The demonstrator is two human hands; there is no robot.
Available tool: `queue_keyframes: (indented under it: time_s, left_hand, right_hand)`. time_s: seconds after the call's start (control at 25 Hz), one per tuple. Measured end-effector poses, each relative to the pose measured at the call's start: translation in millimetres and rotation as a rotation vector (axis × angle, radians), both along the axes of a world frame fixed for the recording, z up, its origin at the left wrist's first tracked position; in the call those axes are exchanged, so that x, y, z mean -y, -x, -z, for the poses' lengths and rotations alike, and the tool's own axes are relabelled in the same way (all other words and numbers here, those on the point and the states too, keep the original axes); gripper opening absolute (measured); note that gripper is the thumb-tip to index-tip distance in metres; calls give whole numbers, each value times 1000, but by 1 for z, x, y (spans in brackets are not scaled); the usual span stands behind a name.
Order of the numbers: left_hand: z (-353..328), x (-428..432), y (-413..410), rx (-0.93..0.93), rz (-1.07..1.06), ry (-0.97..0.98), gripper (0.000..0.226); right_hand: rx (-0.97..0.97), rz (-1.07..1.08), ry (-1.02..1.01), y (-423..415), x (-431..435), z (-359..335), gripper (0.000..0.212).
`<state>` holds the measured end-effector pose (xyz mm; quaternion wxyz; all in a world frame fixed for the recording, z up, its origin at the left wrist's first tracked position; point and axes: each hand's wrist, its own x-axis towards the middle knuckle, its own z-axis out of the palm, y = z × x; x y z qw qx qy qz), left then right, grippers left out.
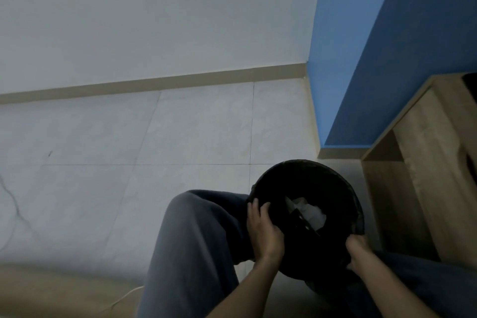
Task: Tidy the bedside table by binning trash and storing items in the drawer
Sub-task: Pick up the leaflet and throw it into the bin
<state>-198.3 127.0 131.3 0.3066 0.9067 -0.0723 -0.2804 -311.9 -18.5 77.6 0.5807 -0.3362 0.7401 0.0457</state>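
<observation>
Gripped the black bin (296, 178) by its rim with both hands: left hand (263, 230) curled over the left edge, right hand (357, 253) clamped on the near edge. Held it between the knees (191, 204), just beside the wooden bedside table (433, 150). Showed crumpled white paper (309, 210) lying inside. Judged as the binning step. Next called for setting the bin on the floor (129, 150) and turning to the table top, out of view, for things to store.
</observation>
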Motion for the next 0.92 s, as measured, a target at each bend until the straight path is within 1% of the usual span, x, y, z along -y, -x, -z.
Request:
queue_keyframes:
  time_s: [0.04, 0.08, 0.12, 0.16, 0.24, 0.28, 0.36, 0.44, 0.52, 0.56, 0.6, 0.64, 0.68, 0.72, 0.76, 0.8, 0.84, 0.88, 0.92]
  left_hand:
    - [-1, -1, 0, -14, -52, -10, 67]
    - [2, -1, -4, -98, -155, 4, 73]
    - [4, -1, -9, -215, -266, 38, 73]
    - [11, -2, -15, -308, -361, 70, 69]
    - [22, -4, -30, -420, -483, 126, 52]
    - [25, -5, -38, -444, -527, 136, 42]
    - [29, -3, -55, -465, -577, 169, 32]
    - [31, 3, -74, -500, -629, 268, 27]
    - [36, 15, -94, -617, -721, 382, 29]
    - [42, 24, -103, -671, -751, 406, 33]
    - [54, 32, -113, -711, -745, 428, 41]
    - [85, 42, -126, -712, -750, 481, 51]
    - [109, 54, -141, -755, -755, 538, 59]
    - [109, 64, -156, -762, -758, 583, 63]
    - [87, 75, -164, -759, -741, 610, 62]
    - [55, 86, -170, -750, -735, 658, 54]
    - [28, 96, -175, -772, -702, 697, 40]
    - [15, 105, -178, -797, -652, 702, 33]
    - [10, 113, -182, -825, -593, 690, 33]
  right_hand:
    - [3, 8, 16, -2, -1, -4, 41]
    - [15, 11, 22, -5, -2, -7, 40]
    - [25, 26, 32, -7, -1, -9, 39]
    - [50, 34, 46, -9, 2, -9, 39]
    - [82, 51, 44, -19, 12, -9, 38]
    - [90, 54, 36, -25, 17, -9, 38]
    - [135, 71, 17, -38, 25, -6, 36]
    - [201, 95, 11, -55, 31, -7, 36]
    - [278, 121, -4, -78, 37, -6, 37]
    - [307, 130, -7, -92, 42, -7, 38]
    - [326, 153, -9, -104, 47, -7, 38]
    - [356, 180, -13, -119, 54, -9, 39]
    - [386, 196, -18, -134, 61, -9, 41]
    - [418, 217, -32, -149, 68, -12, 43]
    - [451, 237, -52, -163, 75, -14, 45]
    - [486, 262, -74, -175, 81, -18, 47]
    - [523, 286, -91, -185, 86, -21, 49]
    - [562, 290, -101, -193, 91, -24, 50]
    - [599, 274, -100, -199, 96, -26, 50]
